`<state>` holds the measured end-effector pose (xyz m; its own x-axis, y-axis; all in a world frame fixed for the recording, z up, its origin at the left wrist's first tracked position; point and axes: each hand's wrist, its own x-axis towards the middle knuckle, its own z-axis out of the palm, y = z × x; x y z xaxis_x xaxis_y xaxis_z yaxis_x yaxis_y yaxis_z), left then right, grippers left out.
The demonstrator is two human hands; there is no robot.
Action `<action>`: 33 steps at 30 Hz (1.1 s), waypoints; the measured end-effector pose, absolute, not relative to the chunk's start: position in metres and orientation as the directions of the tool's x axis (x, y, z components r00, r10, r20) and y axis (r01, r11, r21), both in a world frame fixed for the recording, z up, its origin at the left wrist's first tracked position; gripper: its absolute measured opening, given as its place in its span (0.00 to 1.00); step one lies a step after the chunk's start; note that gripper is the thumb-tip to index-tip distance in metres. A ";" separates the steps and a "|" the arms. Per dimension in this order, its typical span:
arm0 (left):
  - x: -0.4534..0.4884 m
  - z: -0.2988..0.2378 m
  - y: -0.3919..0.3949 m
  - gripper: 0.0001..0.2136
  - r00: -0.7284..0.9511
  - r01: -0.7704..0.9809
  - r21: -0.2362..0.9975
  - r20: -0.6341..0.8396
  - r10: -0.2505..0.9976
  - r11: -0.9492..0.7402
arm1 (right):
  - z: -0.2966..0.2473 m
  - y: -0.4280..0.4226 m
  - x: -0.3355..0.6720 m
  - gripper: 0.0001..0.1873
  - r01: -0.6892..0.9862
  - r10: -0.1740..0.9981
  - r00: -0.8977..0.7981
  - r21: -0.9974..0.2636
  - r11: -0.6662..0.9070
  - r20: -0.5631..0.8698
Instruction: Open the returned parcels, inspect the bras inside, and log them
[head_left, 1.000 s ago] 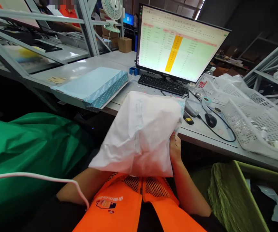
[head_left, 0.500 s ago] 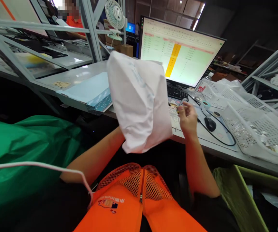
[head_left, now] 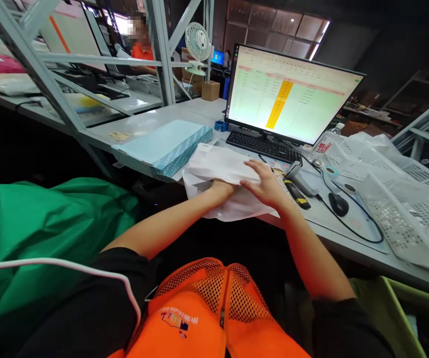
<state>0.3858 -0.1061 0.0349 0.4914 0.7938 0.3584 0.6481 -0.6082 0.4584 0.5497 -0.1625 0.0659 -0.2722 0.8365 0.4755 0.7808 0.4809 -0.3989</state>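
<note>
A white plastic bag [head_left: 217, 166] lies folded over at the front edge of the grey desk [head_left: 322, 223]. My left hand [head_left: 221, 188] reaches in under the folded top of the bag and holds it, its fingertips covered by the plastic. My right hand [head_left: 264, 183] lies flat on top of the bag with its fingers stretched out, holding nothing. Both forearms come in from below over my orange mesh vest [head_left: 214, 313].
Behind the bag are a black keyboard [head_left: 259, 145] and a lit monitor [head_left: 292, 94]. A scanner [head_left: 297, 171], a black-and-yellow knife [head_left: 296, 194] and a mouse [head_left: 338, 204] lie to the right, then white mesh baskets [head_left: 396, 199]. A light-blue box [head_left: 165, 146] sits left. A green sack [head_left: 46, 233] is beside me. A person sits far back.
The bag went from raised in front of me in my left hand down onto the desk edge. My right hand moved from the air onto the bag. The camera tilted up.
</note>
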 end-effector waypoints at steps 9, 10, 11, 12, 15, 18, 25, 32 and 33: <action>0.356 -0.006 -0.141 0.28 0.634 0.762 -0.001 0.204 0.746 -0.648 | 0.057 -0.094 0.555 0.19 0.949 0.950 -0.165 -0.218 0.226 0.266; 0.353 -0.007 -0.143 0.28 0.644 0.755 -0.026 0.222 0.732 -0.656 | 0.059 -0.093 0.555 0.19 0.950 0.947 -0.151 -0.222 0.218 0.283; 0.351 -0.008 -0.144 0.27 0.651 0.747 -0.037 0.238 0.720 -0.663 | 0.060 -0.092 0.555 0.19 0.950 0.944 -0.142 -0.226 0.214 0.300; 0.350 -0.008 -0.145 0.27 0.656 0.742 -0.039 0.249 0.712 -0.670 | 0.062 -0.092 0.554 0.18 0.950 0.940 -0.135 -0.230 0.213 0.313; 0.350 -0.007 -0.142 0.28 0.640 0.756 -0.024 0.235 0.731 -0.654 | 0.066 -0.096 0.551 0.17 0.942 0.937 -0.130 -0.255 0.219 0.325; 0.352 -0.003 -0.136 0.29 0.596 0.790 -0.001 0.238 0.767 -0.613 | 0.069 -0.102 0.550 0.17 0.914 0.937 -0.166 -0.308 0.263 0.307; 0.359 0.013 -0.098 0.25 0.693 0.680 0.241 0.098 0.714 -0.693 | 0.068 -0.117 0.564 0.23 0.889 0.924 -0.345 -0.257 0.378 0.164; 0.354 0.020 -0.098 0.22 0.814 0.554 0.075 0.159 0.558 -0.829 | 0.045 -0.104 0.600 0.22 0.953 0.976 -0.136 -0.245 0.176 0.170; 0.349 0.017 -0.106 0.21 0.827 0.534 0.041 0.182 0.532 -0.845 | 0.042 -0.101 0.606 0.23 0.960 0.978 -0.106 -0.240 0.148 0.178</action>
<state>0.3489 -0.1057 0.0171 0.8272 0.5316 0.1820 0.5338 -0.8446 0.0406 0.6060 -0.1011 0.0415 -0.1062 0.9784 0.1776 0.9595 0.1477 -0.2399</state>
